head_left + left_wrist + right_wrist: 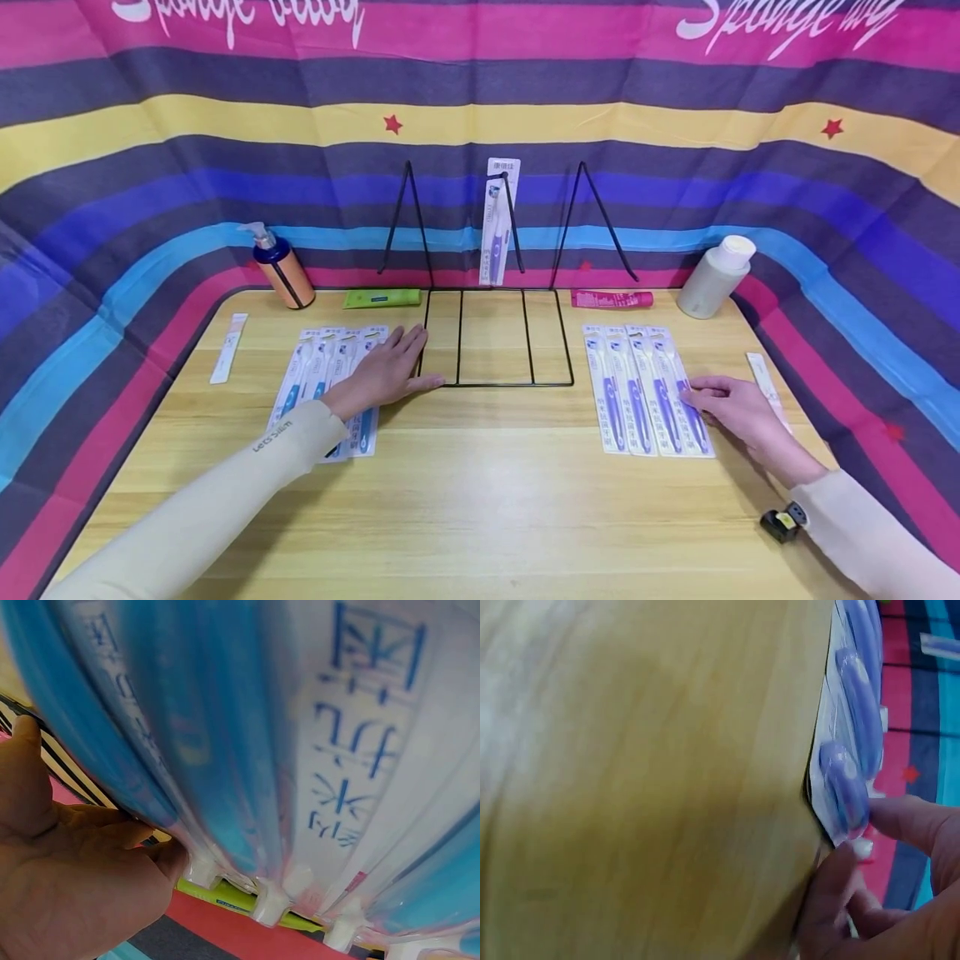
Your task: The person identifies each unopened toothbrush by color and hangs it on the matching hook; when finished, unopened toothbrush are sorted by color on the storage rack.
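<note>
- Blue-handled toothbrushes in flat white blister packs (330,375) lie in a row left of the black wire rack (495,337); the left hand (386,371) rests flat on them, fingers straight, and any push could fan them apart.
- Purple-handled toothbrush packs (648,387) lie right of the rack; the right hand (738,408) pinches the outermost pack's edge (844,787), which could slip free or drag its neighbour.

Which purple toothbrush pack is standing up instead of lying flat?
The purple toothbrush pack leaning upright in the black wire rack at the back. The other four purple packs lie flat on the wooden table.
</note>
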Demonstrator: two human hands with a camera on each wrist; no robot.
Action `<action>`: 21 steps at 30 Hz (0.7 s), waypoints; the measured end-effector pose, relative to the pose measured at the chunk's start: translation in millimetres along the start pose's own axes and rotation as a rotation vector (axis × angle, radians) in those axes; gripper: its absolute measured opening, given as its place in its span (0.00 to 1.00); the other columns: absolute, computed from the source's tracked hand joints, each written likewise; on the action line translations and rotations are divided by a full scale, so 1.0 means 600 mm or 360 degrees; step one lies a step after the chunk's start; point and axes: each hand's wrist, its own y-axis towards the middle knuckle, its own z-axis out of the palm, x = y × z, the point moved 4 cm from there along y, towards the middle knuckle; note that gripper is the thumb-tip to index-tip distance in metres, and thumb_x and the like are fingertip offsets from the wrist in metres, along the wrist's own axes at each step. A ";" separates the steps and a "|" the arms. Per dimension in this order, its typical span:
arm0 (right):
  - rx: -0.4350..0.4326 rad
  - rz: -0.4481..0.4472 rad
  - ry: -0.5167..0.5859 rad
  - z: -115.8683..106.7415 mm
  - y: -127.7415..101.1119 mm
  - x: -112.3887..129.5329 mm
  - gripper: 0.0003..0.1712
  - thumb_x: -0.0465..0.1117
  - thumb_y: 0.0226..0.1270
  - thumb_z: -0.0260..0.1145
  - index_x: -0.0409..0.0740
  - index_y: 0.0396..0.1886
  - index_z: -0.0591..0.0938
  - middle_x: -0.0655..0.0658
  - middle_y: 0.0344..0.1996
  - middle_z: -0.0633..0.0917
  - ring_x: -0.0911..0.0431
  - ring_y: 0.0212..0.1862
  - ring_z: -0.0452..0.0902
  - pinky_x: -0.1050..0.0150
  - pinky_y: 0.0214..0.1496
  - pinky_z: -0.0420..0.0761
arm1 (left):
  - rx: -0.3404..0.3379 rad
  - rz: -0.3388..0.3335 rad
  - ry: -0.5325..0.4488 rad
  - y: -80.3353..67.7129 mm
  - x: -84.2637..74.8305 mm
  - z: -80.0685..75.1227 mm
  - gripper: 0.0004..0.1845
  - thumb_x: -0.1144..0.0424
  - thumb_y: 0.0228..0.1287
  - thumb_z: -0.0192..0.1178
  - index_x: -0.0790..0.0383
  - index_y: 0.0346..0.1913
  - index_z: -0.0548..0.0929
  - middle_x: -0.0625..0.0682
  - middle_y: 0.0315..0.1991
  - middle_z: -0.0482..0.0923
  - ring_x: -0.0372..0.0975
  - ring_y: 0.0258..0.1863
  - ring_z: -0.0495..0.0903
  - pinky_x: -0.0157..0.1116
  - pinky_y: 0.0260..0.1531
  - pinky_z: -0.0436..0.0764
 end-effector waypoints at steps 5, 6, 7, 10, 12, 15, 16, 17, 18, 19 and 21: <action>-0.0112 -0.0023 -0.0084 0.000 -0.005 0.009 0.36 0.48 0.79 0.72 0.20 0.68 0.75 0.31 0.53 0.86 0.60 0.41 0.81 0.68 0.37 0.82 | 0.0000 -0.0007 0.0013 0.001 -0.001 -0.001 0.52 0.34 0.80 0.59 0.70 0.87 0.54 0.66 0.87 0.48 0.66 0.85 0.47 0.69 0.78 0.52; -0.0122 -0.0009 -0.0065 0.000 -0.005 0.010 0.36 0.47 0.79 0.72 0.20 0.69 0.74 0.31 0.53 0.85 0.61 0.41 0.81 0.68 0.37 0.83 | 0.0004 -0.0012 0.0015 0.001 -0.001 -0.001 0.52 0.34 0.80 0.59 0.70 0.87 0.54 0.66 0.88 0.48 0.66 0.85 0.47 0.69 0.78 0.52; -0.0126 0.0008 -0.0017 0.001 -0.005 0.010 0.36 0.46 0.79 0.72 0.21 0.70 0.72 0.31 0.53 0.85 0.61 0.39 0.81 0.66 0.36 0.84 | 0.0010 -0.0023 0.0017 0.000 -0.001 -0.001 0.52 0.34 0.80 0.58 0.70 0.87 0.54 0.66 0.88 0.48 0.65 0.85 0.46 0.69 0.78 0.52; -0.0111 0.0025 0.0136 0.005 -0.004 0.013 0.34 0.43 0.81 0.70 0.25 0.72 0.68 0.37 0.53 0.85 0.64 0.38 0.82 0.64 0.36 0.85 | 0.0041 -0.0075 0.0022 -0.001 0.002 0.000 0.53 0.32 0.80 0.57 0.68 0.88 0.53 0.64 0.88 0.46 0.64 0.85 0.45 0.67 0.79 0.51; -0.0127 -0.0005 0.0196 0.006 -0.005 0.019 0.33 0.42 0.81 0.70 0.27 0.72 0.69 0.43 0.51 0.86 0.66 0.39 0.81 0.66 0.38 0.84 | 0.0057 -0.0099 0.0020 -0.002 0.003 0.001 0.54 0.31 0.80 0.57 0.68 0.88 0.53 0.64 0.88 0.45 0.64 0.86 0.44 0.66 0.80 0.50; -0.0136 -0.0059 0.0385 0.009 -0.014 0.035 0.27 0.40 0.81 0.71 0.33 0.70 0.74 0.53 0.47 0.84 0.67 0.41 0.79 0.69 0.39 0.81 | 0.0056 -0.0100 0.0016 -0.002 0.004 0.003 0.54 0.31 0.80 0.56 0.67 0.88 0.52 0.63 0.88 0.45 0.64 0.86 0.44 0.66 0.80 0.50; -0.0128 -0.0075 0.0496 0.012 -0.018 0.042 0.24 0.38 0.80 0.71 0.36 0.69 0.77 0.55 0.47 0.83 0.66 0.42 0.79 0.69 0.39 0.81 | 0.0049 -0.0087 0.0014 -0.002 0.003 0.002 0.53 0.32 0.80 0.57 0.68 0.88 0.53 0.64 0.88 0.45 0.64 0.86 0.44 0.67 0.79 0.50; -0.0115 -0.0091 0.0610 0.016 -0.024 0.050 0.22 0.37 0.79 0.72 0.39 0.67 0.79 0.56 0.46 0.82 0.66 0.42 0.79 0.70 0.40 0.81 | 0.0040 -0.0073 0.0010 -0.001 0.002 0.002 0.53 0.32 0.80 0.57 0.68 0.88 0.53 0.64 0.88 0.46 0.64 0.85 0.45 0.67 0.79 0.50; -0.0087 -0.0107 0.0743 0.023 -0.031 0.059 0.20 0.35 0.78 0.72 0.43 0.65 0.82 0.56 0.46 0.82 0.65 0.43 0.80 0.70 0.40 0.82 | 0.0032 -0.0063 0.0010 -0.001 0.001 0.001 0.53 0.32 0.80 0.57 0.68 0.88 0.53 0.64 0.88 0.46 0.64 0.85 0.45 0.67 0.79 0.50; -0.0048 -0.0118 0.0862 0.031 -0.038 0.070 0.18 0.34 0.78 0.72 0.46 0.64 0.83 0.56 0.48 0.82 0.64 0.44 0.81 0.69 0.41 0.83 | 0.0026 -0.0051 0.0015 -0.001 0.000 0.000 0.53 0.33 0.80 0.57 0.68 0.88 0.53 0.64 0.88 0.46 0.64 0.85 0.45 0.67 0.79 0.51; 0.0018 -0.0139 0.1046 0.051 -0.052 0.091 0.18 0.32 0.77 0.73 0.50 0.62 0.86 0.54 0.51 0.82 0.62 0.47 0.81 0.69 0.43 0.83 | 0.0017 -0.0031 0.0021 0.000 -0.002 -0.001 0.53 0.33 0.80 0.58 0.69 0.87 0.53 0.65 0.88 0.47 0.65 0.85 0.45 0.67 0.79 0.51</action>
